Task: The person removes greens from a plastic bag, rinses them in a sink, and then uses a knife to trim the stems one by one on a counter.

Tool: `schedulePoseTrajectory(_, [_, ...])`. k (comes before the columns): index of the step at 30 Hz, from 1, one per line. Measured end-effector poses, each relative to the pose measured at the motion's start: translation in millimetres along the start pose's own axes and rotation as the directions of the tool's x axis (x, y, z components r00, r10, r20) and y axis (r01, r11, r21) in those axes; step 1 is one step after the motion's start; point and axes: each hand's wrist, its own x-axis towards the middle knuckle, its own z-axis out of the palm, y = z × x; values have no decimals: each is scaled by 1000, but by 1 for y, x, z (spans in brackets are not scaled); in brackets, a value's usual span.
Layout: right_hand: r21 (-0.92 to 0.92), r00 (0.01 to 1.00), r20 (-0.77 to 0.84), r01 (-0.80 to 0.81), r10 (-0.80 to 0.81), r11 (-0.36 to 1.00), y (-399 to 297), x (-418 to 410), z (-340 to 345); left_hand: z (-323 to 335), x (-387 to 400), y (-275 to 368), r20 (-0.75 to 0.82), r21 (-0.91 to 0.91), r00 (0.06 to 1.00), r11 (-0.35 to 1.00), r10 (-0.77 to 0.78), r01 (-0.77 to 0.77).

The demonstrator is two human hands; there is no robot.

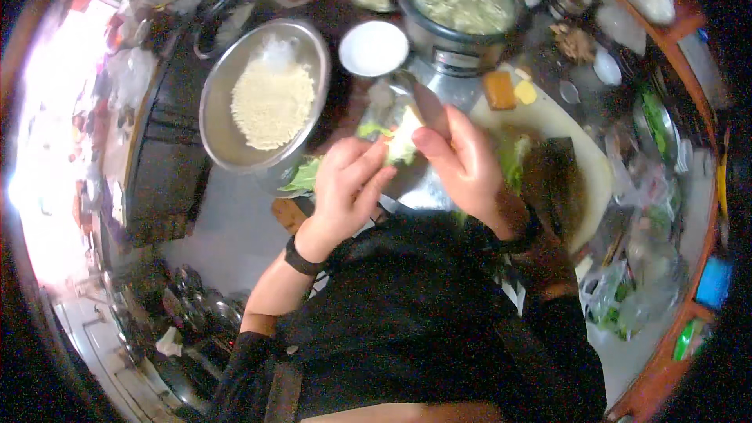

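Note:
My left hand [352,185] is shut on a pale green-and-white leafy vegetable [404,138], perhaps cabbage or lettuce. Across from it, my right hand [467,170] grips what looks like a knife [432,108], whose dark, blurred blade is beside the vegetable's upper end. The fingers of both hands are close together and hide part of the vegetable. A green leaf [302,176] shows just left of my left hand. Beneath the hands is a shiny metal surface [432,188]; a white bowl [373,49] stands beyond them.
A steel bowl [208,123] of pale, crumbly food stands to the left. Beyond my right hand is a dark-rimmed pot [435,50] holding pale green pieces in liquid. On the right, a round cutting board [596,170] bears a dark flat item [552,170]; plastic bags [640,270] lie past it.

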Motion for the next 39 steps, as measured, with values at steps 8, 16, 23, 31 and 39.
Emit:
schedulePoseTrajectory(8, [-537,993,114,46,18,842,6,1,-16,-15,-14,10,388,-73,893,958,-229,278])
schedulePoseTrajectory(16, [-507,956,282,223,-84,833,26,4,-12,2,-44,19,781,-624,602,-239,-164,744])
schedulePoseTrajectory(23, [-494,888,460,284,-31,822,2,-25,21,2,-28,0,767,-620,343,-490,-542,612])
schedulePoseTrajectory(31, [-363,972,235,74,15,929,65,10,-1,-24,-34,-24,680,-731,650,-244,-340,637])
schedulePoseTrajectory(39, [-236,979,147,174,-142,956,-2,6,-5,-14,-25,1,792,-609,579,-185,-194,771])
